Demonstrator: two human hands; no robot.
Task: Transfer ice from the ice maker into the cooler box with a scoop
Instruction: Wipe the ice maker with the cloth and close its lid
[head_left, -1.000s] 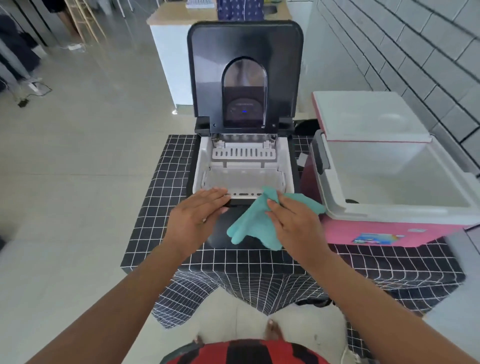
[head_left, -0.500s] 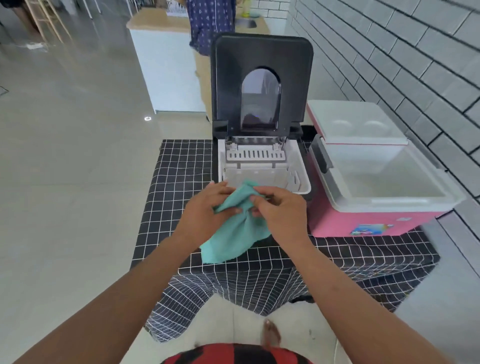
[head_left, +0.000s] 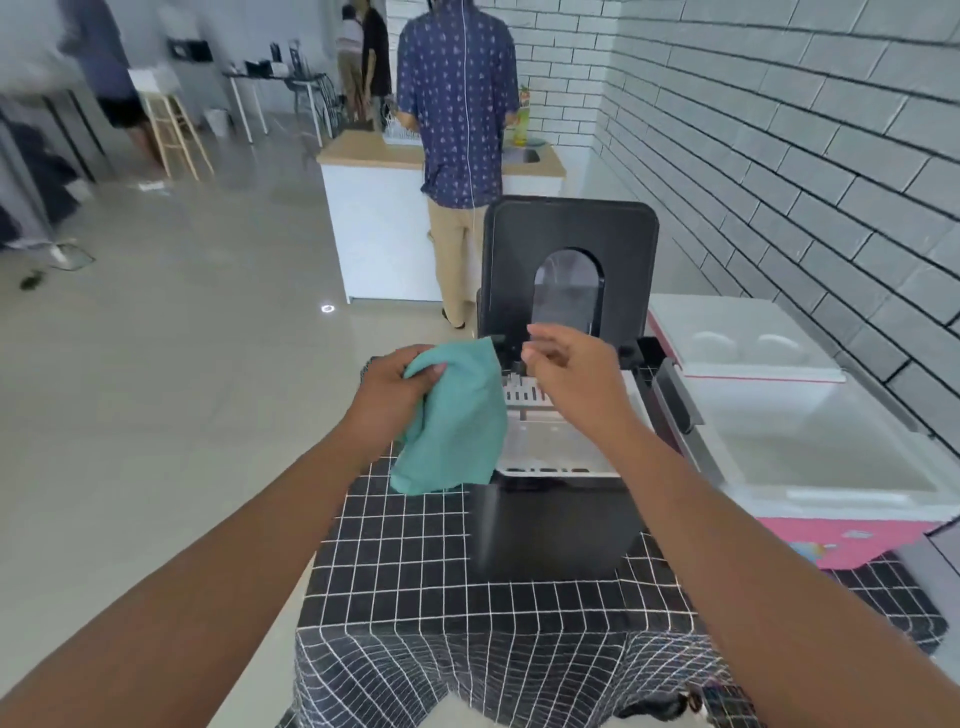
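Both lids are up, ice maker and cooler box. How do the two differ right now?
The ice maker is black, and its lid stands nearly upright with an arched clear window. The cooler box is pink outside and white inside, and its lid lies folded back almost flat, with two round recesses. The ice maker sits left of the cooler box. Both stand open on the checked tablecloth; no ice shows in either.

We've got the left hand (head_left: 387, 389) gripping a teal cloth (head_left: 457, 421), right hand (head_left: 566, 364) loose over the open ice maker (head_left: 561, 441), cooler box (head_left: 831, 467) alongside.
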